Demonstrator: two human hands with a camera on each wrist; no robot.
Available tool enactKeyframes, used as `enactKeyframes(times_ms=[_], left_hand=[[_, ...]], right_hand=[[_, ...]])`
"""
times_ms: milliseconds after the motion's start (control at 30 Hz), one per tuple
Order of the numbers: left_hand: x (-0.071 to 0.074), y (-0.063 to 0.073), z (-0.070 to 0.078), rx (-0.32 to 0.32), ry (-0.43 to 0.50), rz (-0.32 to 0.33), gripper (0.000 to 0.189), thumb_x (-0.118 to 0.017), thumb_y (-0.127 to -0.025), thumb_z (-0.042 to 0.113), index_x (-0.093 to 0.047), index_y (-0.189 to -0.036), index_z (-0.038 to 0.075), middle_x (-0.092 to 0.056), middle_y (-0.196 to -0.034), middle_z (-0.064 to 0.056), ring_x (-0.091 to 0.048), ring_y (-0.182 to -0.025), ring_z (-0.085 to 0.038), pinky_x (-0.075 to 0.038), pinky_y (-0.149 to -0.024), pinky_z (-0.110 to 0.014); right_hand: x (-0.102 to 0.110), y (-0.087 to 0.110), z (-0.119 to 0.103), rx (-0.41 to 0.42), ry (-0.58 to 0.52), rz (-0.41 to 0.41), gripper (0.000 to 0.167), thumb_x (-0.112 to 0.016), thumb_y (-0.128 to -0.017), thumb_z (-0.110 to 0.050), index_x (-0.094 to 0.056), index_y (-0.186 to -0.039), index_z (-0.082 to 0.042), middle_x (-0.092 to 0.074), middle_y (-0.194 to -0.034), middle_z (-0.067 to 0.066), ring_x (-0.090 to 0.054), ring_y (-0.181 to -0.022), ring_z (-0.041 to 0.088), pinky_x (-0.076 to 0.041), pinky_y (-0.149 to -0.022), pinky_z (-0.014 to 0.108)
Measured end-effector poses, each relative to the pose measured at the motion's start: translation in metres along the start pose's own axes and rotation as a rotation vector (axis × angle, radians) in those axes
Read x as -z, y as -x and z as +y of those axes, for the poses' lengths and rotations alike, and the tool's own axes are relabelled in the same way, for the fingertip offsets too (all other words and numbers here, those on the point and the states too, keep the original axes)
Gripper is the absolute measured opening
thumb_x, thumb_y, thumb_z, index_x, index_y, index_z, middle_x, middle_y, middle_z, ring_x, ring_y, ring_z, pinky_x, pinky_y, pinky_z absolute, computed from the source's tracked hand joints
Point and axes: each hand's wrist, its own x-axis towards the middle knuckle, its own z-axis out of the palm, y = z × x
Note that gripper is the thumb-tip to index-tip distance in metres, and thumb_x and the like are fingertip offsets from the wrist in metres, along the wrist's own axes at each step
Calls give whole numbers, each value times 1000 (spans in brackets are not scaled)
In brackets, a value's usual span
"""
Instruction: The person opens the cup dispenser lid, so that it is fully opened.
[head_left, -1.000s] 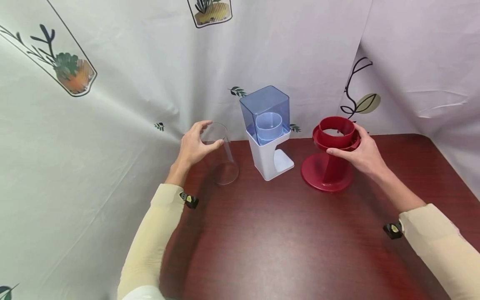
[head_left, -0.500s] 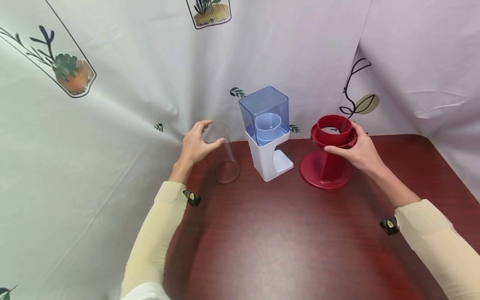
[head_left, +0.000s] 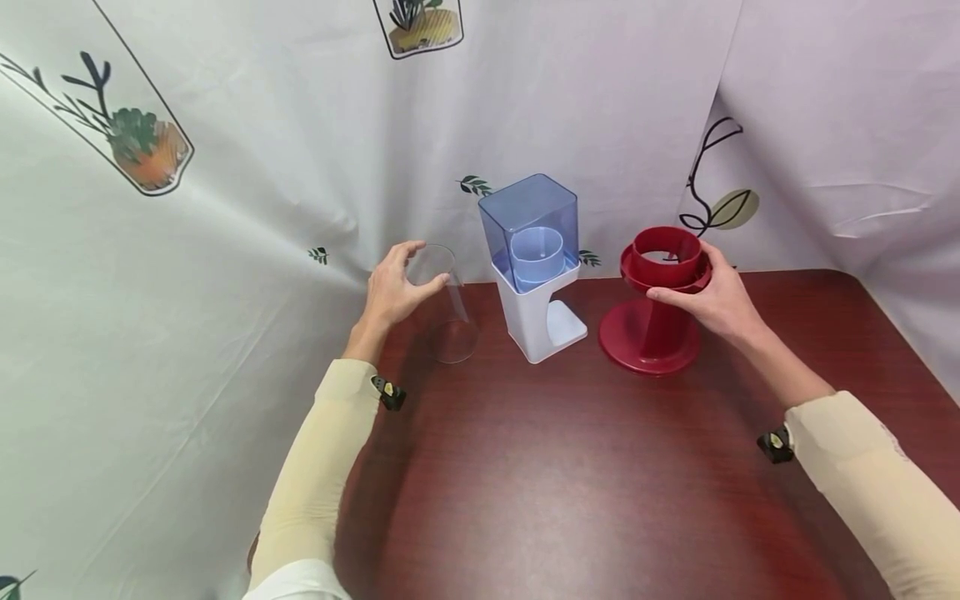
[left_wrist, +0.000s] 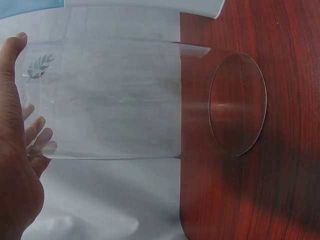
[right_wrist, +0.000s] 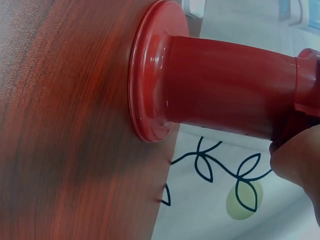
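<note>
My left hand holds a clear, open-ended cylinder near its upper rim, thumb on the near side and fingers on the far side. The cylinder stands upright at the table's back left, its lower rim against the tabletop in the left wrist view. On the right, my right hand grips the collar of a red stand, with the thumb along the front and the fingers mostly hidden behind. This stand has a wide round base, a thick stem and a ring-shaped open top.
Between the hands stands a white dispenser base with a see-through blue square container on top. A dark red wood-grain table lies below. Right behind its back edge hangs a white patterned cloth.
The red stand and my right hand have shifted slightly left and toward the back. My left hand and the clear cylinder have barely moved, while the left forearm has drifted a little right.
</note>
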Motion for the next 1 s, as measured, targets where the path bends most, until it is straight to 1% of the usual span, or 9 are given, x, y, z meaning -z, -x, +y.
enactKeyframes(times_ms=[200,333,467,567,633,700,833,900,1000], left_hand=[[-1,-1,-4,25,20,-12,80,-77,-77,60,-57,-138,13,-58,-135,-4,-54,-124,-21,-43,-97,-49],[0,-2,-4,22,24,-41,83,-77,-78,60,-53,-141,11,-54,-140,-6,-49,-128,-23,-40,-103,-48],[2,-3,-3,16,7,-96,89,-74,-79,63,-47,-147,12,-47,-148,-6,-40,-137,-23,-33,-110,-49],[7,-5,0,2,-4,-118,93,-73,-80,64,-41,-152,13,-40,-154,-7,-29,-144,-20,-27,-114,-51],[11,-6,1,-12,-5,-109,95,-73,-80,64,-38,-154,14,-36,-157,-8,-23,-147,-17,-24,-116,-51],[15,-8,4,-16,3,-95,96,-73,-80,63,-35,-156,16,-32,-160,-7,-19,-148,-14,-22,-116,-51],[22,-12,13,-29,26,-58,99,-73,-81,62,-29,-158,17,-26,-162,-3,-14,-149,-9,-19,-118,-46],[24,-15,19,-37,37,-43,102,-73,-82,61,-25,-160,18,-24,-163,-2,-13,-148,-7,-17,-119,-41],[24,-18,32,-58,52,-15,105,-74,-82,61,-21,-161,15,-22,-164,-1,-12,-148,-5,-15,-119,-36]], right_hand=[[-1,-3,0,0,-7,-9,102,-82,-83,-39,-20,-159,-16,-39,-149,15,-42,-128,38,-54,-81,27],[-1,-5,1,-8,-7,-11,102,-82,-83,-39,-19,-160,-16,-39,-150,15,-41,-128,37,-53,-80,26],[0,-6,2,-13,-14,-16,103,-82,-83,-40,-18,-160,-17,-38,-150,15,-41,-129,38,-53,-79,24],[0,-5,2,-13,-19,-13,103,-82,-83,-40,-17,-160,-19,-38,-151,14,-40,-129,37,-52,-80,24],[1,-5,1,-11,-21,-12,103,-82,-83,-38,-16,-160,-20,-37,-152,13,-40,-130,37,-53,-84,28],[1,-6,0,-8,-14,-9,105,-82,-83,-37,-14,-161,-20,-34,-154,12,-38,-133,37,-53,-91,38],[3,-6,-2,1,-6,8,108,-82,-84,-36,-9,-162,-20,-28,-159,12,-32,-139,37,-43,-101,57],[4,-6,-4,3,-5,22,109,-81,-84,-36,-7,-162,-21,-24,-162,11,-28,-142,35,-40,-103,59],[3,-5,-5,19,-16,49,108,-81,-84,-33,-7,-162,-24,-21,-163,8,-24,-146,30,-37,-106,56]])
